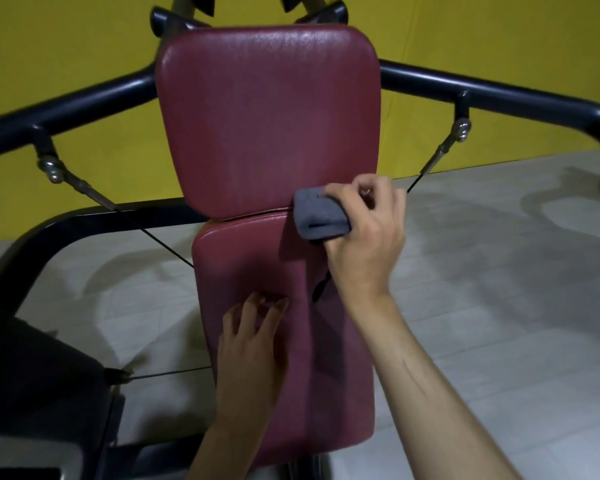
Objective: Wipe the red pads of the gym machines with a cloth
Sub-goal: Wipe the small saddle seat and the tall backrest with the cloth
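Grips a folded grey cloth (317, 216) in the right hand (364, 223), clenched round it from above, and presses it onto the far right corner of the lower red pad (326, 393), right at the seam there. Rests the left hand (253, 344) on the middle of that same pad, released and grasping nothing, with loosely bent fingers and only the tips touching the vinyl.

Shows as dark wine-red, that lower pad: long, round-cornered, smooth, with a dull sheen and a fine grain. Carries a shallow lengthwise crease just right of the left hand. Meets at its far edge an upper red pad (267, 126), wider, tilted up, same colour and grain, brighter with glare along the top. Cannot tell whether touching or just apart along the thin dark seam.

Behind the lower pad and out to both sides, a black tube frame (499, 88); hanging from it, chromed joints (462, 128) with thin black cables (167, 249) slanting down toward the pad. Beneath and around the pad, pale tiled floor (499, 271); beyond it, a yellow wall (66, 57).
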{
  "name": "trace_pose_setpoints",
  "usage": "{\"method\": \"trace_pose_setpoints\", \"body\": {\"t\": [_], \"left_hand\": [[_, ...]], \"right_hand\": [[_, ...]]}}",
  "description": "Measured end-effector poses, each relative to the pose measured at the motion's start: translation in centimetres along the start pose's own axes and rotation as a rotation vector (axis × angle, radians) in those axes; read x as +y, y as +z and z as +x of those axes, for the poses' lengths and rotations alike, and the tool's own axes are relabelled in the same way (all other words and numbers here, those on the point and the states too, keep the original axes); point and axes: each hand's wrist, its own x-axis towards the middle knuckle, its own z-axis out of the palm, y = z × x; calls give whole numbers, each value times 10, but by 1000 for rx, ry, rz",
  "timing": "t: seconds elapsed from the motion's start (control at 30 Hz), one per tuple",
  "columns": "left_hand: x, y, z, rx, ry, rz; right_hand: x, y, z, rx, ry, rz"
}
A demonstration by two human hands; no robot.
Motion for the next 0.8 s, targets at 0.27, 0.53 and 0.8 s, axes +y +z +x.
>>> {"method": "trace_pose_setpoints", "body": {"t": [0.27,0.53,0.8], "left_hand": [[4,7,2,67,-44,22],[14,6,0,53,-95,35],[7,14,-6,109,-51,34]], "right_hand": [[92,-13,-146,-358,-122,-83],[72,-17,-95,-228,1,6],[71,-3,-72,-128,-80,12]]}}
